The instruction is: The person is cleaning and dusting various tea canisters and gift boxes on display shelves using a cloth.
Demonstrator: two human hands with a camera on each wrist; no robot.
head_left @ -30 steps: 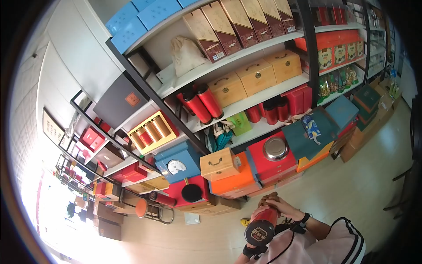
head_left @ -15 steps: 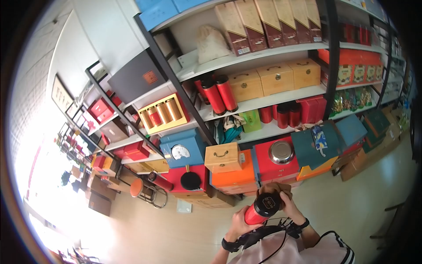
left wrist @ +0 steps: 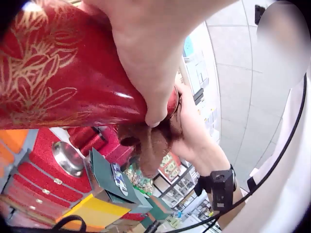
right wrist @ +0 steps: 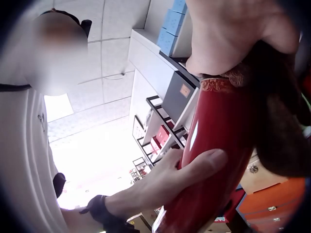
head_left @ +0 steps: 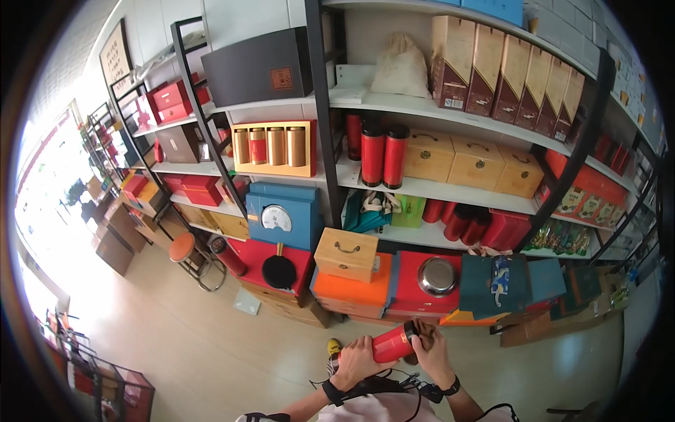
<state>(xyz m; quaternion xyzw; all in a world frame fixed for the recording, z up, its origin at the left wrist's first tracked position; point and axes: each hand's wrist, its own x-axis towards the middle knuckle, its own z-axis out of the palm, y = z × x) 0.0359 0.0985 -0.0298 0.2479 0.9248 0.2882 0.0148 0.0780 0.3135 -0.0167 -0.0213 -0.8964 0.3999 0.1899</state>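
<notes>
A red canister (head_left: 392,344) with a black end is held tilted in front of the body. In the left wrist view, gold leaf drawings cover the red canister (left wrist: 43,73). My left hand (head_left: 358,363) grips its body, the thumb laid along the side in the right wrist view. At the black end, my right hand (head_left: 434,357) holds a brown, crumpled cloth (head_left: 424,329) against the canister. That brown cloth (left wrist: 148,145) hangs below the right fingers in the left wrist view, and it hides part of the canister's end.
Boxes line the shelf's foot, with a wooden box (head_left: 346,254), a steel bowl (head_left: 436,276) and a black pan (head_left: 279,271) on them. More red canisters (head_left: 384,156) stand on the shelf. An orange stool (head_left: 182,247) is at the left, a wire basket (head_left: 133,394) lower left.
The canister has tipped from its black end facing the head camera to lying more sideways, that end pointing right. My right hand and the cloth stay at that end. The head view has turned.
</notes>
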